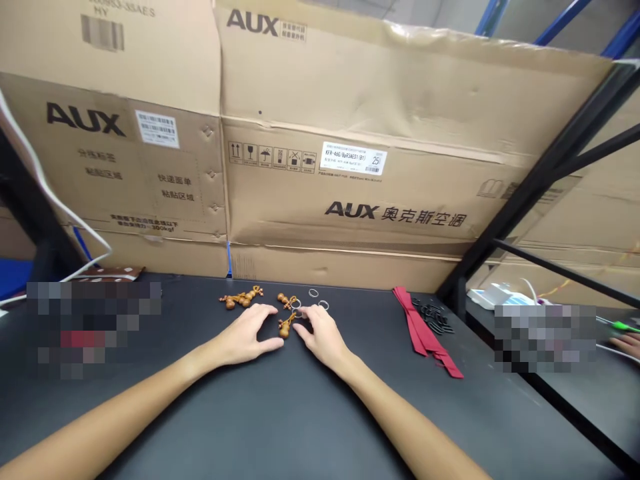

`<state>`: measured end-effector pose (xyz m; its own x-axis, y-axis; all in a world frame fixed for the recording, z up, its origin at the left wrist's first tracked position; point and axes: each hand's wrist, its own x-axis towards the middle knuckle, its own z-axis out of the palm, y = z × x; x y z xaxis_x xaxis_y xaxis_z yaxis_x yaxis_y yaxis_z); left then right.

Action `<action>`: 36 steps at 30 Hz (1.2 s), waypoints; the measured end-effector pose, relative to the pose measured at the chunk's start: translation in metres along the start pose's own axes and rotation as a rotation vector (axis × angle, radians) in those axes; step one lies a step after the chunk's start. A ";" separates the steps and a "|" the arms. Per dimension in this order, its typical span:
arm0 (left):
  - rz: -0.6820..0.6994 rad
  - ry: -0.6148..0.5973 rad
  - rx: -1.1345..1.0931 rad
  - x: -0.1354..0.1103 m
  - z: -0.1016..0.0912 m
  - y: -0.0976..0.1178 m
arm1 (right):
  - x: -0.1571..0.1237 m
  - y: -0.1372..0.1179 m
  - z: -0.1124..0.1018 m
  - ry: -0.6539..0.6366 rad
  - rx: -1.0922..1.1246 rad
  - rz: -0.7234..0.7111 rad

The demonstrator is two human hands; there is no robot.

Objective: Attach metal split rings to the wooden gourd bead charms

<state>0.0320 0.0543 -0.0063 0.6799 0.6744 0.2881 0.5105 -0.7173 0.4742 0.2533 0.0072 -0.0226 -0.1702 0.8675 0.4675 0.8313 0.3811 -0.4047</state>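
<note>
1. Head view: left hand (244,335) flat and open, grip empty, beside a wooden gourd charm (285,327) lying between both hands.
2. Right hand (321,337) half open, fingertips by a metal key ring (323,305); any hold unclear.
3. Right on the black worktop (365,407): red ribbon (424,328). Far: AUX cardboard cartons (350,193).

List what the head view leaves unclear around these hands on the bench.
Head view:
- Pixelated patch left of the hands: hides what lies on the black bench.
- Second pixelated patch: hides what lies at the far right.
- Left hand and right hand: partly cover the wooden gourd charm, so its link to the metal ring is unclear.
- Small black pieces: too small to identify.
- AUX cartons: cut off by the top edge.
</note>
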 end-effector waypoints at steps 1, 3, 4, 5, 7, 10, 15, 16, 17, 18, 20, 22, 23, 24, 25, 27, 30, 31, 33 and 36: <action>0.009 -0.024 0.044 -0.003 -0.001 -0.001 | -0.004 0.000 -0.002 -0.005 0.001 -0.021; 0.011 -0.076 0.132 -0.011 -0.004 -0.002 | -0.014 0.000 -0.009 -0.040 -0.011 -0.033; 0.011 -0.101 0.170 -0.015 -0.005 -0.003 | -0.019 -0.001 -0.013 -0.072 -0.025 -0.034; 0.010 -0.126 0.203 -0.019 -0.006 -0.003 | -0.024 -0.001 -0.018 -0.108 -0.038 -0.039; 0.020 -0.167 0.246 -0.026 -0.009 -0.005 | -0.033 -0.001 -0.027 -0.197 -0.068 -0.049; 0.042 -0.191 0.269 -0.033 -0.012 -0.007 | -0.041 0.000 -0.039 -0.375 -0.089 -0.082; 0.034 -0.233 0.293 -0.036 -0.015 -0.005 | -0.041 -0.001 -0.044 -0.461 -0.096 -0.068; 0.032 -0.236 0.295 -0.036 -0.015 -0.005 | -0.041 -0.001 -0.044 -0.464 -0.092 -0.070; 0.030 -0.235 0.294 -0.036 -0.016 -0.004 | -0.040 -0.002 -0.044 -0.464 -0.088 -0.071; 0.031 -0.233 0.292 -0.035 -0.016 -0.003 | -0.040 -0.002 -0.044 -0.464 -0.085 -0.072; 0.031 -0.231 0.286 -0.035 -0.017 -0.002 | -0.040 -0.003 -0.044 -0.460 -0.082 -0.073; 0.029 -0.239 0.286 -0.034 -0.017 -0.001 | -0.040 -0.003 -0.044 -0.463 -0.084 -0.076; 0.030 -0.243 0.288 -0.034 -0.017 -0.002 | -0.040 -0.003 -0.044 -0.463 -0.083 -0.076; 0.031 -0.242 0.289 -0.034 -0.016 -0.002 | -0.040 -0.003 -0.045 -0.462 -0.081 -0.076; 0.033 -0.235 0.288 -0.034 -0.016 -0.003 | -0.040 -0.003 -0.045 -0.460 -0.076 -0.076; 0.042 -0.215 0.280 -0.035 -0.015 -0.005 | -0.039 -0.002 -0.045 -0.450 -0.063 -0.074; 0.051 -0.195 0.264 -0.036 -0.015 -0.006 | -0.039 -0.003 -0.045 -0.441 -0.048 -0.069; 0.052 -0.195 0.259 -0.036 -0.015 -0.006 | -0.039 -0.003 -0.045 -0.443 -0.045 -0.067; 0.051 -0.199 0.254 -0.036 -0.016 -0.005 | -0.038 -0.003 -0.045 -0.447 -0.041 -0.062; 0.043 -0.211 0.257 -0.036 -0.016 -0.004 | -0.038 -0.004 -0.046 -0.453 -0.042 -0.057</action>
<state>-0.0032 0.0361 -0.0051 0.7842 0.6104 0.1119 0.5766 -0.7834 0.2322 0.2808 -0.0415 -0.0028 -0.4228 0.9014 0.0930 0.8332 0.4270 -0.3515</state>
